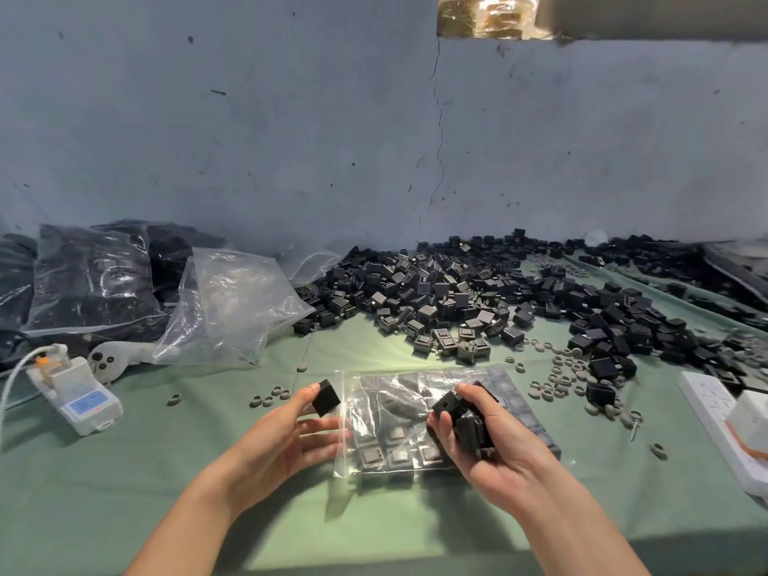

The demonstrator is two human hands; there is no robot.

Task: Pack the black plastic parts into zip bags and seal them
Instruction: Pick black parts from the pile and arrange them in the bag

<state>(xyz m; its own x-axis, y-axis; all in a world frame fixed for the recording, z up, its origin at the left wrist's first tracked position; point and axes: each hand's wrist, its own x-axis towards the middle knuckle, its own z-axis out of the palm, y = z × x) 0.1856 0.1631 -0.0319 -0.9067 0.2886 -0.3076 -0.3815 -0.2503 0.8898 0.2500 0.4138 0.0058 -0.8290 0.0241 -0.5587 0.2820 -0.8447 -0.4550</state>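
Both bare forearms reached in from the bottom edge over the green cloth (124, 471). The left hand (286, 434) pinched a single black part (325, 397) at its thumb tip, its other fingers stretched loosely toward the zip bag (399, 392). The right hand (494, 455) had its fingers curled around a handful of black parts (463, 415), held just above the bag. That bag lay flat on the cloth between the hands, its zip edge toward the left hand, with rows of parts inside. Behind it, a heap of loose black parts (457, 293) spread along the wall, with grey rings (561, 380) scattered at its right. A crumpled clear bag (232, 305) and filled bags (91, 276) sat far left, near a white device (79, 397); a white power strip (715, 413) lay at the right.
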